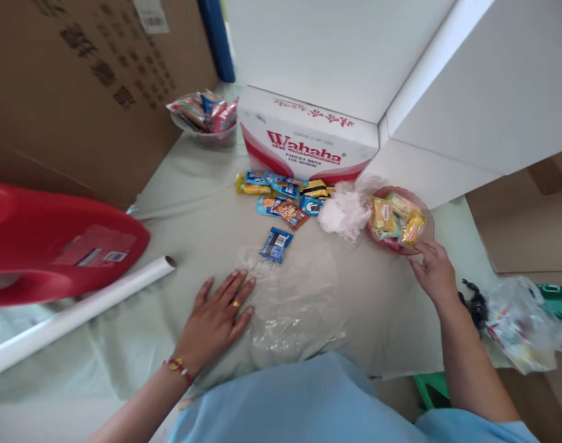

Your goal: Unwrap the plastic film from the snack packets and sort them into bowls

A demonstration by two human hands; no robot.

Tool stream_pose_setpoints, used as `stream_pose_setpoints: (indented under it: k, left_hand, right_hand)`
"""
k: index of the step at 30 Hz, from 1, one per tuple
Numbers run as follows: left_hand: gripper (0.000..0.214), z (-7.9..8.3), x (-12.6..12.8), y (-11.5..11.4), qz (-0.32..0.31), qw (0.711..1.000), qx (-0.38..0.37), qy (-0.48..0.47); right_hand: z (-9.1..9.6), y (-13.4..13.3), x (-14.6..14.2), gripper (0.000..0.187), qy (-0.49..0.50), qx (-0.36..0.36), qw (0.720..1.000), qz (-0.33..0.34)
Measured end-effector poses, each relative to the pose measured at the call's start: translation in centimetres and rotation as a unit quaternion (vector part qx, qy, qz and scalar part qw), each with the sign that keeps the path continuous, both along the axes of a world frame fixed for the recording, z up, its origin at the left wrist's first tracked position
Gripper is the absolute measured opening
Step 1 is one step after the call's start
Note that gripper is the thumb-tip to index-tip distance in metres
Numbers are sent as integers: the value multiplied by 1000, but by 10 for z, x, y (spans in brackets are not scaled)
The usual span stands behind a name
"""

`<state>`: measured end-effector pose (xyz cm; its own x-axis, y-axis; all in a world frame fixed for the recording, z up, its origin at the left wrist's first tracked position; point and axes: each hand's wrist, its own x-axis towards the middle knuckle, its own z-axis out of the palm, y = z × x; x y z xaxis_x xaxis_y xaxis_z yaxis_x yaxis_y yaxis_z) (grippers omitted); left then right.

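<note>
My left hand [224, 311] lies flat with fingers spread on the cloth-covered table, at the left edge of a clear plastic bag [299, 301]. At the right, my right hand [434, 271] pinches the near rim of a pink bowl [427, 212]. Yellow wrapped snacks [383, 215] fill that bowl. Just beyond the clear bag is a blue snack packet [276, 245]. Behind it, several blue, yellow and brown snack packets [290, 212] lie in a loose pile. A crumpled white plastic bag [348, 209] sits between the pile and the bowl.
A Wahaha carton [308, 138] stands at the back, beside a clear bowl of snacks [207, 117]. To the left are a red plastic container [54, 240], a white roll [87, 307] and a big cardboard box [77, 80]. A filled plastic bag [521, 326] is at the right edge.
</note>
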<state>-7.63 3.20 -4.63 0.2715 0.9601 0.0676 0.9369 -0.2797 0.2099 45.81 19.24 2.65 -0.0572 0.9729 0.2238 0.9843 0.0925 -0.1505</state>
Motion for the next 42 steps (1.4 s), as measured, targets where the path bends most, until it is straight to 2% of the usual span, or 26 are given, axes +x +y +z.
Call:
stream_pose_setpoints:
  k: [2,4,5,6,7,9,10,12,13,15,19,22,24,27,29,31,33,34,36,37,39,42]
  left_hand:
    - [58,1,1,0,4,1000,-6,-10]
    - [59,1,1,0,1,1000,-9,-20]
    - [59,0,0,0,0,1000,-10,-24]
    - [59,0,0,0,0,1000,-10,-26]
    - [59,-1,0,0,0,1000,-10,-28]
    - [59,-1,-1,0,1,1000,-10,-27]
    - [59,-1,-1,-1,0,1000,-10,-25]
    - [60,1,0,-3,-3,1000,-11,-19]
    - [60,2,1,-6,-2,1000,-12,-16]
    - [60,3,3,-11,14,1000,-14,-13]
    - [61,4,4,-22,50,998,-22,-15]
    - [62,3,3,-24,47,999,-21,-17]
    - [62,2,2,-24,39,999,-15,-14]
    - [63,1,1,-24,36,999,-4,-7]
    - [62,1,0,-23,36,999,3,-2]
    - [62,2,0,-23,33,999,8,3]
    - [62,3,1,-23,31,999,9,5]
    - [63,3,1,-23,31,999,8,6]
    - [63,4,1,-22,33,999,5,9]
    - [62,5,0,-22,32,999,3,13]
    - [61,6,0,-22,29,999,3,19]
    - [60,6,0,-22,29,999,9,19]
  right_hand:
    - [14,-5,-19,38,22,51,998,-26]
    - [23,-10,-60,40,65,106,992,-34]
    - [24,-11,-89,41,96,113,989,-13]
    - [22,-12,-121,40,127,95,987,36]
    - [17,-12,-155,39,150,46,980,124]
    - [1,-7,-224,40,176,-60,935,302]
    - [-8,-3,-254,43,168,-106,909,365]
    - [-24,8,-297,48,136,-154,875,438]
    - [-30,14,-308,51,117,-169,867,454]
    - [-39,26,-306,53,84,-181,872,448]
    - [-44,51,-253,54,16,-155,930,332]
    - [-33,65,-226,44,-49,-150,954,255]
    - [-17,70,-232,35,-87,-170,952,238]
    - [16,79,-281,34,-105,-182,950,231]
    - [34,94,-332,34,-84,-164,947,263]
    - [44,119,-390,30,-61,-141,938,310]
    - [44,151,-448,32,-21,-111,925,363]
    - [42,167,-475,41,8,-87,919,385]
    - [34,194,-520,59,38,-64,911,405]
    - [30,204,-537,61,41,-72,911,404]
    - [22,214,-559,56,44,-94,921,375]
    - [13,204,-563,34,54,-100,943,313]
